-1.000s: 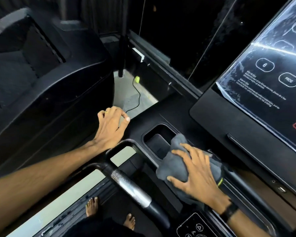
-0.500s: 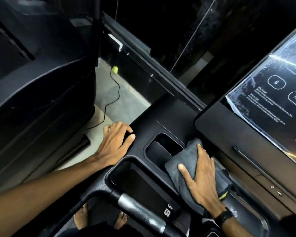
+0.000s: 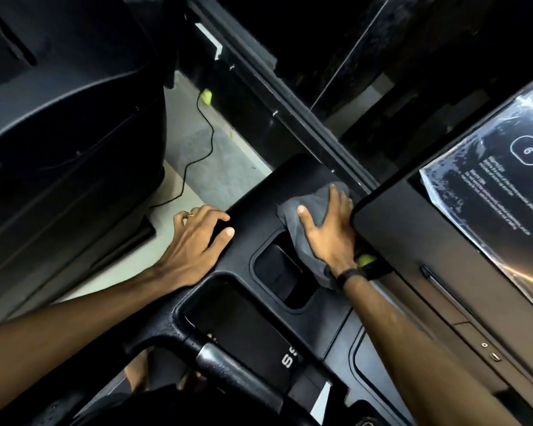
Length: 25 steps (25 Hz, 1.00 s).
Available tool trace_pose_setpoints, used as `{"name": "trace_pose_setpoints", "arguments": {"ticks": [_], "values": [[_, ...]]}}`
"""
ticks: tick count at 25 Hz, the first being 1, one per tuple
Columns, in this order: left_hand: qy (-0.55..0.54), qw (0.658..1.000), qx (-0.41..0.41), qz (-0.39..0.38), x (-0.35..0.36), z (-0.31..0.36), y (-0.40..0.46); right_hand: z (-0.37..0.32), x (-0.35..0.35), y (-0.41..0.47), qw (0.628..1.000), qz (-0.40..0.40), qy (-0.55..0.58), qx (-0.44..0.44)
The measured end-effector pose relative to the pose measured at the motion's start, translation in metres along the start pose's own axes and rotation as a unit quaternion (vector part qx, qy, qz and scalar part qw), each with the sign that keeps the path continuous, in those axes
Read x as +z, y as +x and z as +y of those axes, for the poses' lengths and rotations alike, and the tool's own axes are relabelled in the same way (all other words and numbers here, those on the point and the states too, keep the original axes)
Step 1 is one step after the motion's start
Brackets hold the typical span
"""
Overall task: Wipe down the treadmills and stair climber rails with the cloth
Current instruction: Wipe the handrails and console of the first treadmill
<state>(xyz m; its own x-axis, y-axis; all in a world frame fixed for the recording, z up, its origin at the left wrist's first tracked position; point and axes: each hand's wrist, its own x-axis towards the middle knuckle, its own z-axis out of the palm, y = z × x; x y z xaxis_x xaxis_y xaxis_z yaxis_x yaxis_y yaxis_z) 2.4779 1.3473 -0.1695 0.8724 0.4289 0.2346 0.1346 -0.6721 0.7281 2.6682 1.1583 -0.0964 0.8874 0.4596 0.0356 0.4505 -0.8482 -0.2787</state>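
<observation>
Head view: right hand (image 3: 330, 233), fingers flat, presses grey microfibre cloth (image 3: 305, 216) on black plastic treadmill console (image 3: 259, 241); left hand (image 3: 194, 241) braces, fingers relaxed, holding nothing. Keep even pressure w/ overlapping strokes into corner.

The cloth (image 3: 308, 222) is plain dark grey, with a yellow-green bit at its edge near the wrist. The console (image 3: 259, 241) under it is matte black, as are its tray (image 3: 277, 272) and the neighbouring machine (image 3: 59, 118). The screen (image 3: 490, 186) is black with white outlined buttons and white lettering, under shiny clear film; a red line shows at its lower edge. The handlebar (image 3: 228, 367) is black with a silvery speckled band. The floor (image 3: 210, 167) is pale grey, crossed by a thin black cable (image 3: 208, 130) ending in a yellow-green plug (image 3: 206, 96). A gold ring (image 3: 190, 214) sits on the left hand (image 3: 194, 241); a black band (image 3: 353, 276) circles the right wrist.
</observation>
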Motion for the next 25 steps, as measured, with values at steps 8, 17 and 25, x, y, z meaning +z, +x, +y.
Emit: {"name": "trace_pose_setpoints", "arguments": {"ticks": [8,17,25], "values": [[-0.011,0.999,-0.029,0.04,-0.007,0.008,-0.006,-0.073,0.035,-0.009,0.986,-0.042,-0.093,-0.134],[-0.047,0.994,0.026,0.09,-0.015,0.011,-0.014,-0.056,0.006,-0.115,0.963,-0.105,-0.002,-0.248],[-0.047,0.996,0.008,0.071,-0.011,0.007,-0.011,-0.038,-0.006,-0.108,0.97,-0.192,-0.118,-0.086]]}}
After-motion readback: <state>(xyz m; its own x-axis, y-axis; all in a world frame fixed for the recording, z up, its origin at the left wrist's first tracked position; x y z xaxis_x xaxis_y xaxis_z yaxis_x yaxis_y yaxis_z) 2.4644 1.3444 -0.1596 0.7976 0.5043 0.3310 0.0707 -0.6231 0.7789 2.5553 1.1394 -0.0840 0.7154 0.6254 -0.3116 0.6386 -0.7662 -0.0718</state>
